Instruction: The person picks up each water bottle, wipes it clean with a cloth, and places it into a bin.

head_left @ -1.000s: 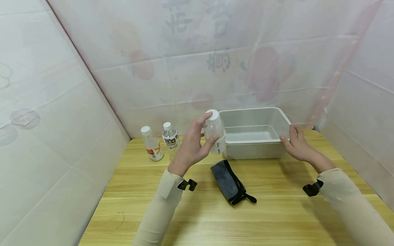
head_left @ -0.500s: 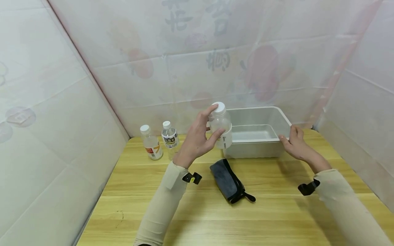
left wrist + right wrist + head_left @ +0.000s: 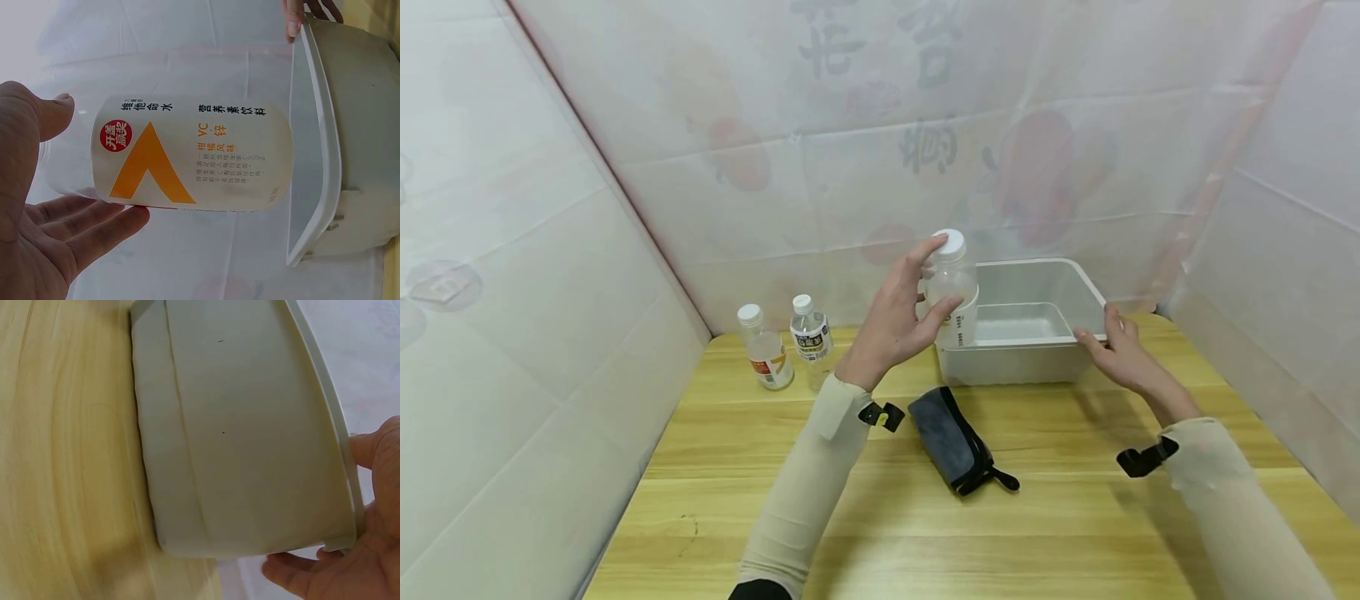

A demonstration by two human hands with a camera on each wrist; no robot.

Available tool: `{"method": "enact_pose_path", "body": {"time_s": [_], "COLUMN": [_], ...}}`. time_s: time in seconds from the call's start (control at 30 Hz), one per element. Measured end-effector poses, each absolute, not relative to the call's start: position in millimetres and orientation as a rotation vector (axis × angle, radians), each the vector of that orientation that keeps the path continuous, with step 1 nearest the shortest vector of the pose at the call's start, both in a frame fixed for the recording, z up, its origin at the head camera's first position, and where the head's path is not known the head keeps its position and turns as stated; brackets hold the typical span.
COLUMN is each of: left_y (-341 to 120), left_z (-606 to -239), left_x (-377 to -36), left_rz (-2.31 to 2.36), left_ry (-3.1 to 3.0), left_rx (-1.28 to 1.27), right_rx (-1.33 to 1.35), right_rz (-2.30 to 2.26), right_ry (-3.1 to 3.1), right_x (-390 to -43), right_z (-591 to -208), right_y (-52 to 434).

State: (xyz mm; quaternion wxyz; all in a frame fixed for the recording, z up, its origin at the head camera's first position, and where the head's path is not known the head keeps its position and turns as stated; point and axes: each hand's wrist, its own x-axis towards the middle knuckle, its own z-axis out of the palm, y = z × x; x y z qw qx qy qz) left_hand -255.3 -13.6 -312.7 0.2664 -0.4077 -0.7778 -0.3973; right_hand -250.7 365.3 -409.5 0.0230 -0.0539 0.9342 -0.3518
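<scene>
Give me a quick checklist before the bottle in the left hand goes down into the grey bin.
1. Left hand grips the clear plastic bottle with orange-marked label: ok.
2. Bottle's white cap on: ok.
3. Bottle above the grey rectangular plastic bin, at its left end: ok.
4. Right hand steadies the bin's right rim: ok.
5. Bin floor free of objects: ok where visible.
6. Dark grey fabric pouch clear of the bin: ok.
</scene>
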Motion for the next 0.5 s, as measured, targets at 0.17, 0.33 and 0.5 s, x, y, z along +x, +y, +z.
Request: {"method": "enact_pose_path", "body": {"time_s": [0.17,0.33,0.5], "left_y": [-3,8,16], "left_z": [-308,-306,-305], "left_x": [-260,-265,-271], "left_rz": [-1.072,-1.045,-0.98], "left_ry": [-2.12,-2.124,-2.125], "left_rx": [-1.107,-1.114,-1.103], "right_rx": [-0.144,-0.138,-0.146], "right_rz": [-1.161,-1.205,-1.209], "right_ry": [2.923,2.938,2.922], "right_x": [-249,-249,-249], "right_z": [-415,-418,-420], "right_y": [364,365,365]}}
